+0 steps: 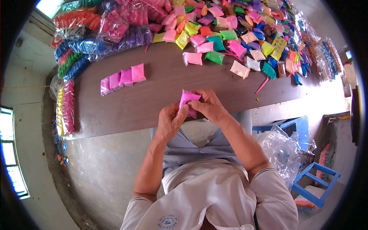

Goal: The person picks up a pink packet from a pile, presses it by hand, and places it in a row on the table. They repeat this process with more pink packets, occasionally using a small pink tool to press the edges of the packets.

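Both my hands hold one small bright pink packet [187,99] just above the near edge of the brown table [153,96]. My left hand [170,119] grips its lower left side from below. My right hand [209,106] pinches its upper right side, fingers curled over the top. On the table to the upper left of my hands lies a row of several pink packets [122,78], side by side.
A big heap of small packets in many colours [237,34] covers the table's far side. Clear bags of bundled coloured sticks [96,34] are stacked at the far left and down the left edge. A clear plastic bag [281,149] and a blue stool [314,184] stand at my right.
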Available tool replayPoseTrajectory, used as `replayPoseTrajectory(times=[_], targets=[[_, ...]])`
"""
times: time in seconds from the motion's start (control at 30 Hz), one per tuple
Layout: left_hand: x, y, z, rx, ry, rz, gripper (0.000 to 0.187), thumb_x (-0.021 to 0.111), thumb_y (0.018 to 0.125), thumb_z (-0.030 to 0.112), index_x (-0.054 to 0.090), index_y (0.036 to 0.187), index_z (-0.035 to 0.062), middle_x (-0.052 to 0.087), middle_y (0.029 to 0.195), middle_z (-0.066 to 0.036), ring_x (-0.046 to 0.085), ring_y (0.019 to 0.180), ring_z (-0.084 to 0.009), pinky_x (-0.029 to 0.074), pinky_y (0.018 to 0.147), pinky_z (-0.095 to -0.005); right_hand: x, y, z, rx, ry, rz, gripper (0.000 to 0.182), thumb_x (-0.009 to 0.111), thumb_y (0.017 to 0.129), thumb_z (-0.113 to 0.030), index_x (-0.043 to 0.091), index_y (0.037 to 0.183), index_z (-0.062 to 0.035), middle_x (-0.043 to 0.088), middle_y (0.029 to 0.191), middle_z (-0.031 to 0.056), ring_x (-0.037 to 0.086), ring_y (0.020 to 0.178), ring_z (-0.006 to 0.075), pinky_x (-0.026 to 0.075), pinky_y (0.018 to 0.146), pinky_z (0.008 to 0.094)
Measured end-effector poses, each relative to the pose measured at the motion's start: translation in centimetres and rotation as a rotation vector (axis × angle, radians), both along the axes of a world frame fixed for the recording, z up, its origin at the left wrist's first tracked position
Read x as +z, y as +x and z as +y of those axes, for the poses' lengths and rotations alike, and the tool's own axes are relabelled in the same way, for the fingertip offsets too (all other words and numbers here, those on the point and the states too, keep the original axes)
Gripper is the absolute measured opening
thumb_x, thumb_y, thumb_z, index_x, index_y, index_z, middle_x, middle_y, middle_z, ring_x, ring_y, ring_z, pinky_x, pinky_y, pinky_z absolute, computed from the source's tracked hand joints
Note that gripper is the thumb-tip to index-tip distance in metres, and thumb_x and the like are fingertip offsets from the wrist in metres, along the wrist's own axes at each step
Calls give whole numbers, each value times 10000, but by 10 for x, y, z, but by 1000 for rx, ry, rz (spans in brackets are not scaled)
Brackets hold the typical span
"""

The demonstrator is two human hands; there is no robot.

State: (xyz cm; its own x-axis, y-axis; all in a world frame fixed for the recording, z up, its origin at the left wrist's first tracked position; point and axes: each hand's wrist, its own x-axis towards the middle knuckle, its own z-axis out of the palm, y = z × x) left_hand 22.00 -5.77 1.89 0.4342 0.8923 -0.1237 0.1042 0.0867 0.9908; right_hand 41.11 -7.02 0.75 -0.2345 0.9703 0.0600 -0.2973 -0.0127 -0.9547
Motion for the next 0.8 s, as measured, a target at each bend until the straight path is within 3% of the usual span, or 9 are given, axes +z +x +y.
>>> replayPoseTrajectory(times=[0.13, 0.2, 0.33, 0.4, 0.53, 0.6, 0.8], targets=[[-8, 2, 0, -11, 61, -16, 366, 606, 1004, 333, 634, 875, -9, 502, 676, 38, 425, 628, -63, 352, 526, -248, 7, -1, -8, -5, -51, -84, 249, 669, 945, -154, 666, 1156, -22, 675, 958, -17, 603, 874, 62, 509, 793, 241], [-5, 2, 1, -7, 171, 77, 424, 583, 1007, 388, 640, 885, -14, 517, 644, -19, 448, 619, -98, 385, 538, -290, 18, -3, -8, -41, -55, 54, 264, 663, 947, -167, 667, 1161, -14, 678, 981, -12, 606, 894, 63, 507, 818, 239], [-6, 4, 4, 11, 203, 136, 465, 559, 1009, 429, 643, 896, -14, 527, 634, -83, 470, 595, -149, 409, 550, -336, 27, 9, 0, 40, -120, 27, 282, 655, 949, -159, 656, 1178, 5, 678, 1036, 4, 609, 954, 63, 495, 887, 248], [-5, 5, 4, -2, 275, 170, 467, 557, 1009, 427, 641, 884, -15, 546, 635, -109, 485, 575, -187, 416, 551, -353, 32, 14, 3, 38, -110, -162, 285, 652, 954, -175, 661, 1169, 12, 678, 1036, 2, 609, 946, 59, 502, 872, 249], [-3, 4, 4, -12, 281, 195, 466, 559, 1006, 426, 638, 870, -13, 553, 634, -117, 495, 566, -226, 420, 552, -372, 22, 8, 5, 12, -103, -142, 277, 661, 949, -208, 677, 1117, 12, 677, 981, -9, 597, 899, 50, 505, 813, 246], [1, 3, 3, -31, 272, 246, 468, 560, 1004, 428, 636, 862, -12, 559, 634, -122, 497, 565, -245, 422, 558, -389, 12, 4, 7, -64, -17, -197, 240, 667, 948, -210, 698, 1049, 6, 672, 884, -6, 569, 801, 44, 498, 703, 243], [-4, 1, 5, -56, 290, 242, 478, 552, 1009, 429, 628, 847, -14, 560, 638, -132, 504, 573, -255, 428, 568, -396, 11, -1, 1, -131, 34, -273, 231, 659, 949, -207, 693, 1027, 8, 656, 864, -18, 548, 782, 40, 482, 683, 240]])
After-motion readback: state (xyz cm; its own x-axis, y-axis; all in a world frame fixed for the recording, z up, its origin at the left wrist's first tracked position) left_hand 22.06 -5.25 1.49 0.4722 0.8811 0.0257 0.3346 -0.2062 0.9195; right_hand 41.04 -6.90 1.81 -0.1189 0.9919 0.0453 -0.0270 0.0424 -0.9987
